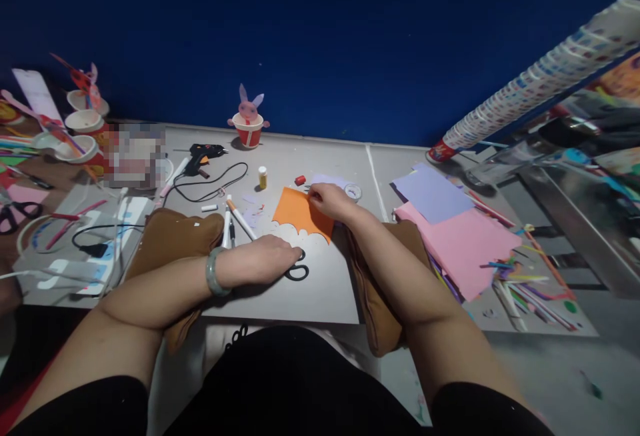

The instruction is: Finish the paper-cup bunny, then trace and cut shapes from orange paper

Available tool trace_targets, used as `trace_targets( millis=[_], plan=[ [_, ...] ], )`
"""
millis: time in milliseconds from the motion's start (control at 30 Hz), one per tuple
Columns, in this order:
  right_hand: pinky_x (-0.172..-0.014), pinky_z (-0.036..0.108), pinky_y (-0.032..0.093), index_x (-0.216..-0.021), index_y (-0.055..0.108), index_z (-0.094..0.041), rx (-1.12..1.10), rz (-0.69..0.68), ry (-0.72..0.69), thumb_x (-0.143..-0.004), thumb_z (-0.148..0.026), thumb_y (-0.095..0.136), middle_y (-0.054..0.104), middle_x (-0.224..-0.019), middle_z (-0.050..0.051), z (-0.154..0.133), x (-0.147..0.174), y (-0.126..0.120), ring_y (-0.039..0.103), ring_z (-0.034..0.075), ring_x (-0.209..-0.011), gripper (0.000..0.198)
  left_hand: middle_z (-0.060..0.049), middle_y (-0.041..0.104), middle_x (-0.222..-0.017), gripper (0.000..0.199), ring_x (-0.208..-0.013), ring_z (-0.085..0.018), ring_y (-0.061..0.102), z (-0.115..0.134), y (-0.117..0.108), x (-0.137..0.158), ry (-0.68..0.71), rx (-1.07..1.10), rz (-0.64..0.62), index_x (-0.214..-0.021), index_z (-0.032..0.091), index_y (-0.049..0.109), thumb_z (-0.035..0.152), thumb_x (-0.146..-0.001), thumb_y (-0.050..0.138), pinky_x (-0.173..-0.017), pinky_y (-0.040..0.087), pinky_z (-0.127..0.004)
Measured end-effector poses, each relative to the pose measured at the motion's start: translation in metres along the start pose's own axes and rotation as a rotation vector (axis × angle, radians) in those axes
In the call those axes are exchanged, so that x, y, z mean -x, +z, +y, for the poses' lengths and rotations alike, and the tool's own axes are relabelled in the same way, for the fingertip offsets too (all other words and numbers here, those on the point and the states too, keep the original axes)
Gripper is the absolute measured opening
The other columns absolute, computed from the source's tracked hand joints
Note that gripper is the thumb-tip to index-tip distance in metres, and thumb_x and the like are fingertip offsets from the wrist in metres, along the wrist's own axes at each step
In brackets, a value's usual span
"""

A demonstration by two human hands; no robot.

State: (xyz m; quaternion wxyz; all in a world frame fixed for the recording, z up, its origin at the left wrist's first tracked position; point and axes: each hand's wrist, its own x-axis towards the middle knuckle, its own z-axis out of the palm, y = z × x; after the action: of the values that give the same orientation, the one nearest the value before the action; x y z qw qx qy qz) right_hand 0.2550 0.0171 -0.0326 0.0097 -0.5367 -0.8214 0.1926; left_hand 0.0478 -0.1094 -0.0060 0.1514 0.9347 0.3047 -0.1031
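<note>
Across the black-handled scissors (299,273) lies my left hand (267,259), wearing a jade-coloured bangle. Its fingers are together and cover the blades; the handle loops show beyond the fingertips. My right hand (330,200) has its fingers curled at the upper right part of an orange sheet of paper (296,208), whose near edge is cut in scallops. Something small and dark shows by those fingertips, too small to name. A tape roll (353,191) sits just right of this hand, and a small red object (300,181) lies above the paper.
Markers (241,218), a small yellow bottle (263,177) and a corded glue gun (206,151) lie left. A rabbit-decorated cup (249,131) stands behind. Brown cushions (173,239) flank the work area. Pink paper (465,239), purple paper (433,193) and stacked cups (530,89) are right; a power strip (113,239) is left.
</note>
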Motion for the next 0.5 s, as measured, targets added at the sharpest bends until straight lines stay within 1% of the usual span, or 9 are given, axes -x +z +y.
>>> trace_targets(
  millis=[67,133,267,333,367,400,433,467,500],
  plan=[
    [-0.078,0.031,0.042,-0.101,0.078,-0.020,-0.012,-0.003,-0.033,-0.093,-0.015,0.057,0.081,-0.109,0.010,0.000,0.000,0.001,0.070,0.025,-0.099,0.022,-0.008,0.076,-0.081,0.021,-0.074,-0.024,0.074,0.002,0.003,0.002,0.066,0.014,0.019,-0.104,0.018,0.066,0.006,-0.095,0.051,-0.061,0.043,-0.034],
    [-0.080,0.030,0.044,-0.099,0.079,-0.021,-0.038,-0.003,-0.073,-0.092,-0.014,0.058,0.081,-0.106,0.009,-0.001,0.001,0.003,0.071,0.024,-0.098,0.022,-0.008,0.075,-0.081,0.021,-0.072,-0.024,0.074,0.006,0.004,0.004,0.118,0.023,0.011,-0.104,0.018,0.066,0.005,-0.093,0.053,-0.058,0.040,-0.034],
    [-0.082,0.030,0.045,-0.096,0.080,-0.021,-0.096,-0.007,-0.139,-0.089,-0.012,0.060,0.081,-0.101,0.009,-0.004,0.001,0.008,0.070,0.023,-0.094,0.022,-0.007,0.075,-0.081,0.025,-0.071,-0.024,0.072,0.015,-0.001,0.007,0.120,0.040,-0.036,-0.105,0.017,0.066,0.001,-0.091,0.053,-0.056,0.038,-0.035],
    [-0.081,0.030,0.046,-0.095,0.079,-0.020,-0.121,-0.011,-0.171,-0.089,-0.012,0.062,0.080,-0.099,0.008,-0.005,0.002,0.011,0.069,0.023,-0.092,0.021,-0.008,0.076,-0.084,0.023,-0.071,-0.025,0.072,0.019,-0.004,0.008,0.097,0.058,-0.062,-0.109,0.016,0.064,0.005,-0.091,0.058,-0.057,0.039,-0.035],
    [-0.081,0.030,0.046,-0.094,0.079,-0.020,-0.131,-0.012,-0.187,-0.089,-0.012,0.062,0.080,-0.098,0.008,-0.005,0.002,0.012,0.069,0.023,-0.091,0.020,-0.009,0.076,-0.086,0.022,-0.073,-0.026,0.072,0.021,-0.006,0.007,0.077,0.061,-0.078,-0.113,0.016,0.063,0.011,-0.091,0.064,-0.058,0.041,-0.035],
    [-0.080,0.030,0.045,-0.094,0.079,-0.020,-0.141,-0.013,-0.202,-0.089,-0.012,0.062,0.079,-0.096,0.008,-0.005,0.002,0.013,0.068,0.022,-0.090,0.019,-0.010,0.076,-0.089,0.027,-0.076,-0.027,0.073,0.023,-0.007,0.006,0.052,0.059,-0.091,-0.115,0.015,0.062,0.022,-0.091,0.072,-0.060,0.043,-0.035],
    [-0.080,0.029,0.045,-0.093,0.079,-0.020,-0.149,-0.012,-0.216,-0.089,-0.013,0.063,0.079,-0.095,0.008,-0.004,0.002,0.014,0.068,0.022,-0.089,0.018,-0.012,0.076,-0.092,0.038,-0.080,-0.029,0.073,0.025,-0.008,0.005,0.023,0.053,-0.090,-0.117,0.014,0.062,0.035,-0.089,0.078,-0.063,0.045,-0.035],
    [-0.079,0.029,0.045,-0.093,0.079,-0.020,-0.154,-0.013,-0.227,-0.090,-0.014,0.063,0.078,-0.094,0.007,-0.004,0.002,0.015,0.067,0.021,-0.088,0.018,-0.014,0.075,-0.096,0.048,-0.085,-0.031,0.073,0.026,-0.008,0.003,-0.009,0.039,-0.066,-0.118,0.014,0.062,0.047,-0.088,0.080,-0.068,0.048,-0.036],
    [-0.079,0.028,0.044,-0.093,0.079,-0.020,-0.156,-0.014,-0.235,-0.091,-0.015,0.063,0.078,-0.093,0.007,-0.003,0.002,0.015,0.067,0.020,-0.086,0.017,-0.016,0.075,-0.101,0.054,-0.092,-0.032,0.073,0.028,-0.007,0.001,-0.040,0.020,-0.024,-0.117,0.013,0.063,0.056,-0.088,0.078,-0.074,0.050,-0.038]
  ],
)
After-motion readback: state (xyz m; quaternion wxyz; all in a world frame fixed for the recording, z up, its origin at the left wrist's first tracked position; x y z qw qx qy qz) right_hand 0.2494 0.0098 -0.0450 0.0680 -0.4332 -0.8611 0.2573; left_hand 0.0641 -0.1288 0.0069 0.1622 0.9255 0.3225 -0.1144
